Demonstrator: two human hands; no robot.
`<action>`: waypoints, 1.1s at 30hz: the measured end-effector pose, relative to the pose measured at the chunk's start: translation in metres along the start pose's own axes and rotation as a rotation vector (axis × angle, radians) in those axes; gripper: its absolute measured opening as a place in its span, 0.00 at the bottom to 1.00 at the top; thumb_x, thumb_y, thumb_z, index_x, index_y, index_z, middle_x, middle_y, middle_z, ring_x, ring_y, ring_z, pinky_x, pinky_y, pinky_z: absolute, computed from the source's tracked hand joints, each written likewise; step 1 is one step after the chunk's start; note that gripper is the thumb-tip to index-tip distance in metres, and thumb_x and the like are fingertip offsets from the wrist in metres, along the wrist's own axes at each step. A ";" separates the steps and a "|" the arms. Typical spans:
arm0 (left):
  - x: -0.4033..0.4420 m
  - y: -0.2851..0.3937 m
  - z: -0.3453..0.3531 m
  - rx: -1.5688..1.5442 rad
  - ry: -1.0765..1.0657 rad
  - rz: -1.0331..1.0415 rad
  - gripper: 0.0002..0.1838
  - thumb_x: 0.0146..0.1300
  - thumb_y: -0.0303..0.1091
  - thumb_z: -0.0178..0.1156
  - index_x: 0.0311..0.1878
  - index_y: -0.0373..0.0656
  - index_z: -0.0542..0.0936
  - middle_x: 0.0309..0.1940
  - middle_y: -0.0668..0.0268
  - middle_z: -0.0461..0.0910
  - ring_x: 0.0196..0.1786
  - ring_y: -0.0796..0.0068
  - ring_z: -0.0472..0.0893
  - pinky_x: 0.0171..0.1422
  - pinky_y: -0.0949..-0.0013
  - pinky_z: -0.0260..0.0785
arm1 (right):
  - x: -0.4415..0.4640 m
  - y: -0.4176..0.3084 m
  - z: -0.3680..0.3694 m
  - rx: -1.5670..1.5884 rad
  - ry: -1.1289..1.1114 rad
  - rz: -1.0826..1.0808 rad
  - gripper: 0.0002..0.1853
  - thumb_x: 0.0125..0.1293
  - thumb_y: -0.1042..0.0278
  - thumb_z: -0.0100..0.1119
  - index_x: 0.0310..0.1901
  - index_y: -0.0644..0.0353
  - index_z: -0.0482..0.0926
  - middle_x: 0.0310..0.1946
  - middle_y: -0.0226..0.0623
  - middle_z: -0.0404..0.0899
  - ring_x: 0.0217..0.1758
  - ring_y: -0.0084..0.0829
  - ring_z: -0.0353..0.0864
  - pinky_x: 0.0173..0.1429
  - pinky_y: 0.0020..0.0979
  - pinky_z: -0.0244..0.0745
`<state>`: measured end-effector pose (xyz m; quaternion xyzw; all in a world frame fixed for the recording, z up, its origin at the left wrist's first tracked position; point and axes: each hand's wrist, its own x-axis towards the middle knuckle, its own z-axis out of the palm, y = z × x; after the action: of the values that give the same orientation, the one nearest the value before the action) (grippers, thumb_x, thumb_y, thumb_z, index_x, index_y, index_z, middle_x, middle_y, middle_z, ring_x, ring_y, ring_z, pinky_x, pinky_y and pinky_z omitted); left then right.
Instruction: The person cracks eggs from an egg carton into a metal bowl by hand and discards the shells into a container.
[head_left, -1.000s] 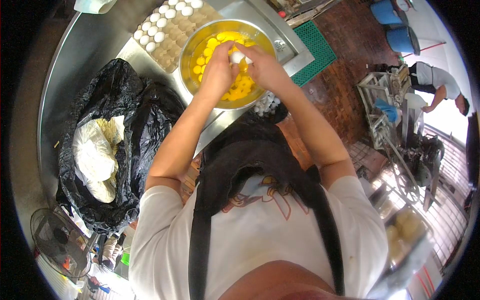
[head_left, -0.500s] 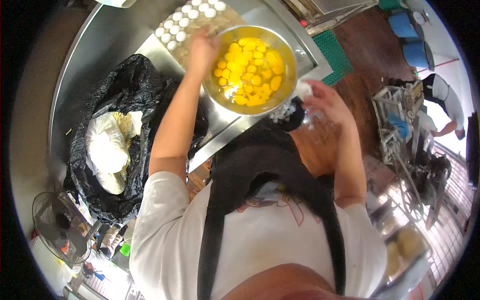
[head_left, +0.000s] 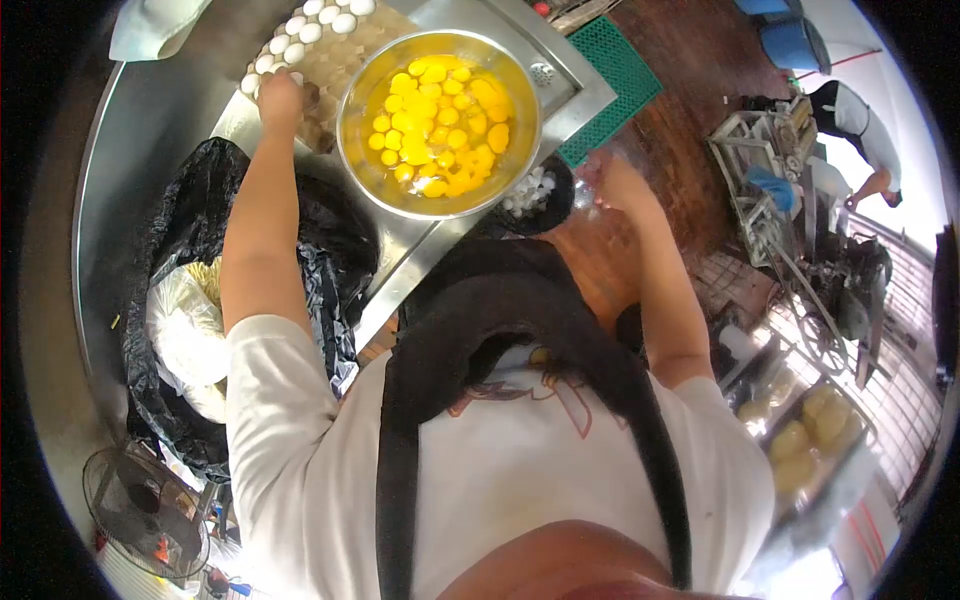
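A wide metal bowl [head_left: 348,150] full of cracked eggs, with many whole yolks [head_left: 440,120], stands on the steel counter. At the near end of an egg tray [head_left: 345,50], my left hand [head_left: 281,102] has its fingers curled down around a white egg [head_left: 297,78]; the fingertips are partly hidden. More white eggs [head_left: 310,33] sit in the tray's far rows. To the right of the bowl, my right hand [head_left: 612,182] hangs over the floor beside a black bin [head_left: 553,205] of broken eggshells [head_left: 528,192]. Its fingers are blurred but look apart, with no shell between them.
A black plastic bag [head_left: 190,200] holding a clear bag of pale stuff [head_left: 185,320] lies left on the counter [head_left: 400,262]. Right of the counter is a green mat [head_left: 612,90]. Another person [head_left: 865,130] works by a machine at far right. A fan [head_left: 145,510] stands lower left.
My left hand has moved from the bowl's rim left to the eggs in the tray. The white eggshell has left my right hand. The view has shifted, moving the bowl left in the picture.
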<state>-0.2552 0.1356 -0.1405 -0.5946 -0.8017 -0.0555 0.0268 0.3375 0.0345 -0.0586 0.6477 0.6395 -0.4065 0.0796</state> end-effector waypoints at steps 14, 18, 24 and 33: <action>-0.157 0.245 -0.133 -1.632 -0.926 -0.097 0.20 0.66 0.36 0.67 0.57 0.37 0.79 0.49 0.65 0.82 0.47 0.73 0.84 0.56 0.71 0.76 | -0.022 -0.147 0.002 0.261 0.316 -0.771 0.30 0.63 0.69 0.68 0.67 0.56 0.72 0.58 0.44 0.74 0.56 0.42 0.80 0.55 0.37 0.80; -0.165 0.251 -0.127 -1.687 -0.888 -0.071 0.25 0.71 0.40 0.64 0.65 0.37 0.74 0.51 0.61 0.82 0.51 0.71 0.83 0.57 0.68 0.77 | -0.003 -0.122 -0.007 0.351 0.383 -0.681 0.28 0.65 0.69 0.67 0.66 0.57 0.73 0.55 0.46 0.76 0.53 0.44 0.81 0.54 0.38 0.80; -0.163 0.236 -0.128 -1.645 -0.719 -0.275 0.28 0.73 0.42 0.61 0.70 0.38 0.68 0.51 0.60 0.82 0.47 0.72 0.83 0.51 0.69 0.76 | 0.061 -0.075 -0.007 0.008 0.700 -0.706 0.24 0.66 0.74 0.62 0.64 0.59 0.74 0.53 0.48 0.76 0.54 0.47 0.78 0.56 0.40 0.78; -0.184 0.231 -0.120 -1.631 -0.739 -0.214 0.26 0.71 0.39 0.63 0.67 0.37 0.72 0.48 0.61 0.83 0.44 0.74 0.83 0.49 0.71 0.76 | 0.087 -0.052 0.002 -0.210 0.547 -0.687 0.22 0.67 0.70 0.58 0.63 0.59 0.76 0.55 0.49 0.77 0.56 0.49 0.78 0.59 0.44 0.75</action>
<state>0.0169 0.0125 -0.0285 -0.3310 -0.5219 -0.4146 -0.6680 0.2775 0.1090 -0.0929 0.4699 0.8527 -0.1562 -0.1663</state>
